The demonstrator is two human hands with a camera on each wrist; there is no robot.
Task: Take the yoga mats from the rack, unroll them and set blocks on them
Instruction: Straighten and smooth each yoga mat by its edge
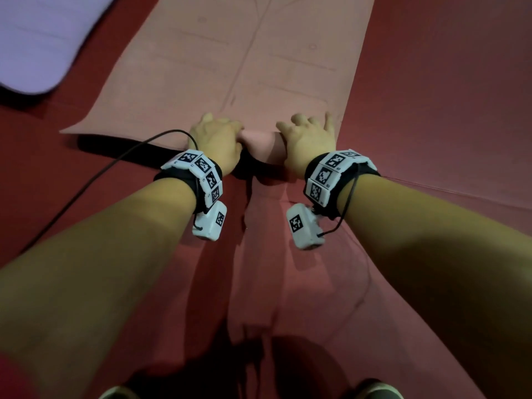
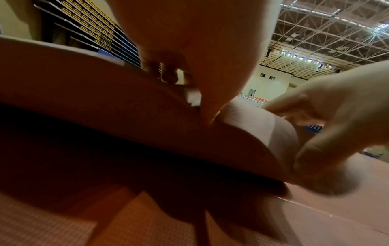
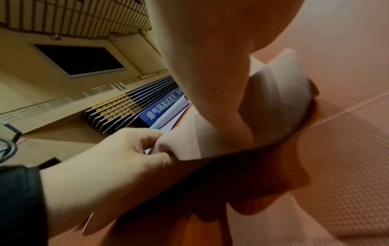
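Note:
A pink yoga mat (image 1: 259, 67) lies unrolled on the red floor, stretching away from me. Its near end still curls up, and the dark underside (image 1: 92, 144) shows at the left. My left hand (image 1: 214, 139) and right hand (image 1: 309, 136) sit side by side on that curled end, fingers over the top and thumbs against the near side. In the left wrist view the left hand (image 2: 202, 74) has its thumb pressed into the mat (image 2: 105, 99), and the right hand (image 2: 336, 119) is curled round the fold. In the right wrist view the left hand (image 3: 118, 149) pinches the mat's curled end (image 3: 280, 93). No blocks are in view.
A pale purple mat (image 1: 31, 44) lies at the far left. A black cable (image 1: 86, 185) trails across the floor from my left wrist. The red floor (image 1: 446, 110) has a seam on the right. My shoes (image 1: 115, 393) are at the bottom edge.

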